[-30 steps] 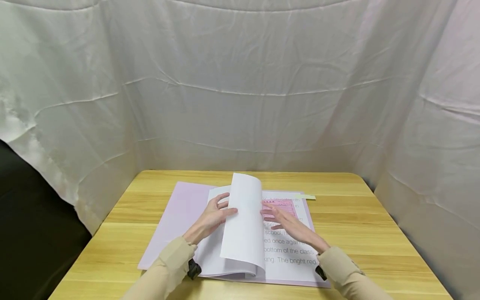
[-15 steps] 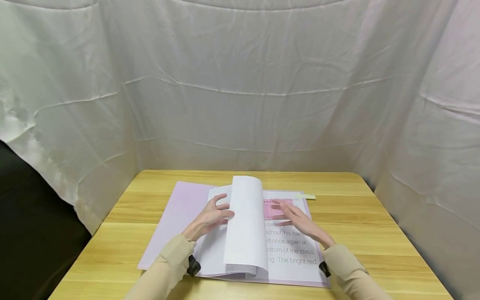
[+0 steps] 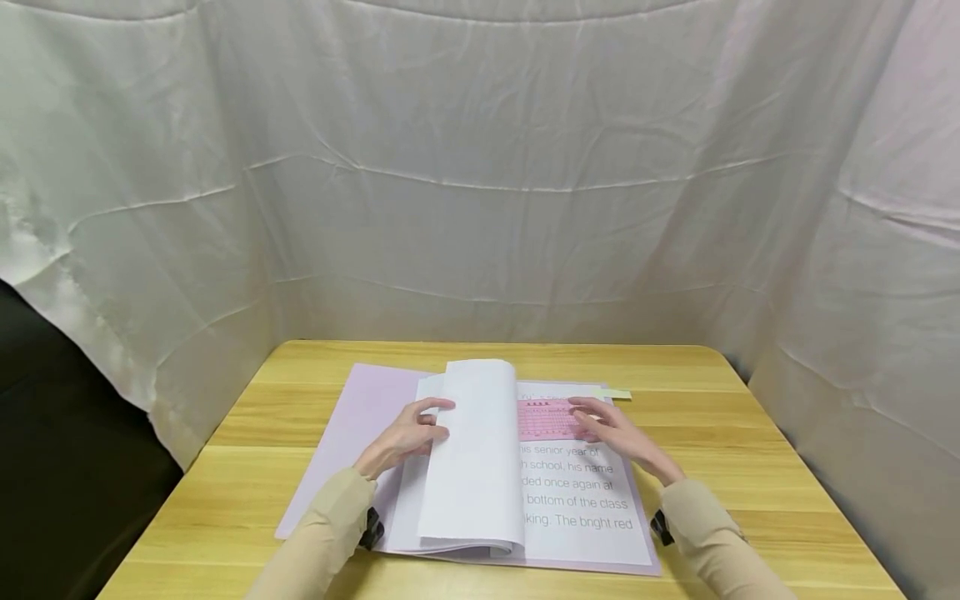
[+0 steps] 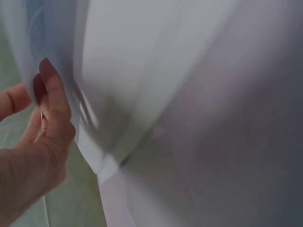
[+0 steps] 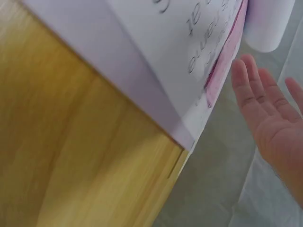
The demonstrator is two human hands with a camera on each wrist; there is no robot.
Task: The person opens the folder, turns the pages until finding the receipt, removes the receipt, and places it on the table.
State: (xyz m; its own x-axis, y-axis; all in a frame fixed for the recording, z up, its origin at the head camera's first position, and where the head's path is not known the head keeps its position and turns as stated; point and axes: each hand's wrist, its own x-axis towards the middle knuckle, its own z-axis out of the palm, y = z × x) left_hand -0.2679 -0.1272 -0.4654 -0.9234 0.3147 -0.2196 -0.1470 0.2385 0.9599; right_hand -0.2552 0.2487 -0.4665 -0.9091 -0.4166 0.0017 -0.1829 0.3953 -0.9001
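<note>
An open book with a lilac cover [image 3: 322, 479] lies on the table. My left hand [image 3: 405, 435] pinches the free edge of a white page [image 3: 474, 467], which curls over toward the left. In the left wrist view, the index finger [image 4: 56, 94] lies against that page, with the thumb on the other side. A pink slip printed with a grid [image 3: 546, 419] lies on the large-print right-hand page [image 3: 573, 504]. My right hand [image 3: 622, 435] hovers at the slip's right end, fingers extended and slightly bent. The right wrist view shows its palm, with nothing held.
A pale yellow-green tab [image 3: 617, 393] sticks out from the book's upper right corner. The wooden table [image 3: 720, 450] extends around the book on all sides. Grey-white curtains [image 3: 480, 233] enclose the back and sides, and something black [image 3: 60, 467] stands at the left.
My left hand has moved left and a little down with the page, uncovering more of the pink slip. The right hand has come away from the page toward the right.
</note>
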